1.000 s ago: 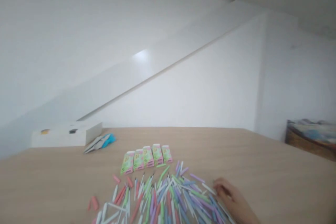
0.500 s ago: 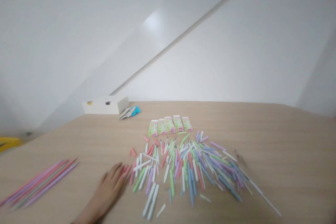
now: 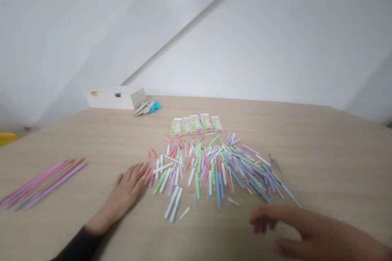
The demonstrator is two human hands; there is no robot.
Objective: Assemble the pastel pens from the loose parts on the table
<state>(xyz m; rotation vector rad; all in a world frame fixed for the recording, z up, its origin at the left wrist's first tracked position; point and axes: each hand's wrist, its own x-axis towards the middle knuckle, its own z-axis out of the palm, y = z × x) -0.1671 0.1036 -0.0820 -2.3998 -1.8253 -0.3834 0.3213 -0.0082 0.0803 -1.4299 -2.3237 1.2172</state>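
While the left hand [image 3: 125,189] lies palm-down beside the loose pen parts [image 3: 218,179], keep its fingers low and level so that short pieces do not roll away. A red piece [image 3: 146,172] sits at the left fingertips; whether it is pinched cannot be told. The right hand [image 3: 294,228] grasps nothing, its thumb spread from the fingers, just short of the parts' near right edge.

we've got a white box [image 3: 107,102] back left, some crumpled grey-and-blue thing [image 3: 148,107] beside it, a yellow thing [image 3: 7,138] at left edge, pale wall [image 3: 251,45] behind
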